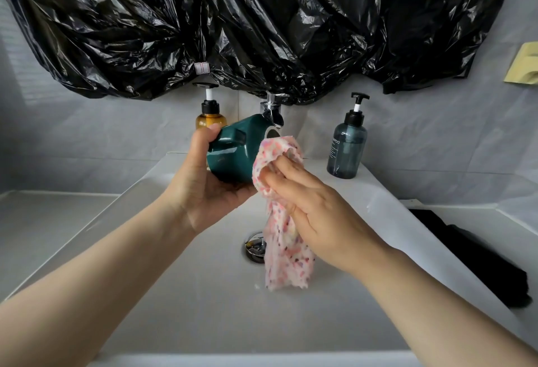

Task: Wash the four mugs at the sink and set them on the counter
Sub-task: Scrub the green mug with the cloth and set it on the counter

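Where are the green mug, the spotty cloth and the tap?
green mug (230,161), head view, on its shiny side.
spotty cloth (286,261), head view, on the hanging end.
tap (272,109), head view, on the silver spout.

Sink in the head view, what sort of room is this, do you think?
Most likely a bathroom: a white basin sink with a chrome faucet, flanked by an amber pump bottle and a blue pump bottle whose label seems to read shampoo.
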The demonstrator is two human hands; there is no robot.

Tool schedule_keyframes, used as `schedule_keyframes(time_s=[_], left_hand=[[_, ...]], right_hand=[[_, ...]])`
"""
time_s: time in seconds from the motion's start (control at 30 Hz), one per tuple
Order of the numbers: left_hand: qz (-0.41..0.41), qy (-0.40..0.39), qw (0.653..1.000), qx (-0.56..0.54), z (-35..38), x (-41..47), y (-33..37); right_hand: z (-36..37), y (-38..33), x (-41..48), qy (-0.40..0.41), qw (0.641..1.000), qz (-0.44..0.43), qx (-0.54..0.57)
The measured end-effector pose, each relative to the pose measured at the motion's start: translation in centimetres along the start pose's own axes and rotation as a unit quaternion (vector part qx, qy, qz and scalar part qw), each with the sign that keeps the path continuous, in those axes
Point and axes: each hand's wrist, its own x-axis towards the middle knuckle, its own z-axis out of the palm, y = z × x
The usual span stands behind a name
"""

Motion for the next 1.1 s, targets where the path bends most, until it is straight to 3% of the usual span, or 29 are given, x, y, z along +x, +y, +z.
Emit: schedule_keyframes(time_s=[0.33, 0.57, 0.67, 0.77, 0.9, 1.0, 1.1], left_hand=[[-0.001, -0.013, 1.0, -0.006, -0.3, 0.1, 0.0], [0.001, -0.008, 1.0, 0.015, -0.2, 0.5, -0.3], [-0.002, -0.024, 1.0, 0.006, -0.1, 0.5, -0.5], [-0.004, -0.035, 0.999, 0.016, -0.1, 0.4, -0.6], [-0.004, -0.046, 0.999, 0.01, -0.2, 0.3, -0.5], [0.007, -0.043, 0.999, 0.002, -0.2, 0.4, -0.2], [0.003, -0.042, 0.999, -0.012, -0.2, 0.4, -0.1]], right_hand=[[-0.2, -0.1, -0.1, 0.028, 0.996, 0.074, 0.052], [-1.0, 1.3, -0.3, 0.122, 0.953, 0.238, 0.142], [-1.1, 0.6, 0.1, 0.147, 0.967, 0.174, 0.115], [-0.2, 0.3, 0.5, 0.095, 0.987, 0.108, 0.069], [-0.1, 0.4, 0.4, 0.09, 0.977, 0.161, 0.108], [-0.6, 1.0, -0.2, 0.135, 0.956, 0.23, 0.123], [-1.0, 1.0, -0.2, 0.204, 0.939, 0.239, 0.14]])
